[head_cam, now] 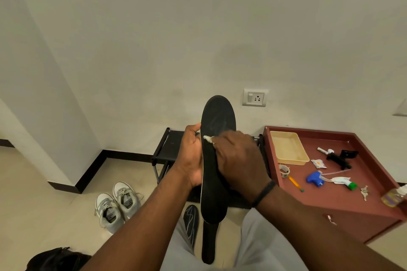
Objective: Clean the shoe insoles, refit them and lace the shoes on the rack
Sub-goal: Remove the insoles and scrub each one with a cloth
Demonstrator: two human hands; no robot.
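I hold a black insole upright in front of me. My left hand grips its left edge. My right hand lies over its middle and pinches a small white wad against the surface. A black shoe rack stands behind my hands by the wall. On the floor between my legs lie two more black insoles, one with white laces on it and a second insole beside it. A pair of grey-white laced sneakers sits on the floor to the left.
A red-brown cabinet stands at the right, bearing a beige tray, a blue spray head, a tape roll, a pencil, keys and a black holder. A dark bag lies at the lower left. A wall socket is above the rack.
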